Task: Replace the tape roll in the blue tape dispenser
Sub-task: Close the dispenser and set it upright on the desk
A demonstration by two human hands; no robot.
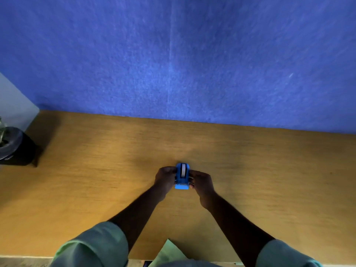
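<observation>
Squarely at the middle of a broad, orange-brown wooden desk [96, 170], a small bright-blue plastic tape dispenser [181, 177] is held between two bare hands, its length running away from the camera and its nearer end pointed back toward the person. A pale roll of tape [183, 170] is seen seated in the slot along the dispenser's top, its white band showing between the blue side walls. The left hand [164, 179] is pressed against the dispenser's left flank, its fingers curled in and closed on the blue body; the right hand [201, 183] is set against the right flank in the same way, fingertips drawn together on the casing. Whether the dispenser is resting on the desk or lifted just above it cannot be told, as the picture is softened by blur. Both forearms are bare, and pale-green rolled sleeves [100, 245] are seen at the bottom edge. A blue felt-textured partition [192, 54] is stood along the desk's far edge, and a black round pot holding a plant [15, 147] is placed at the far left, well apart from the hands.
</observation>
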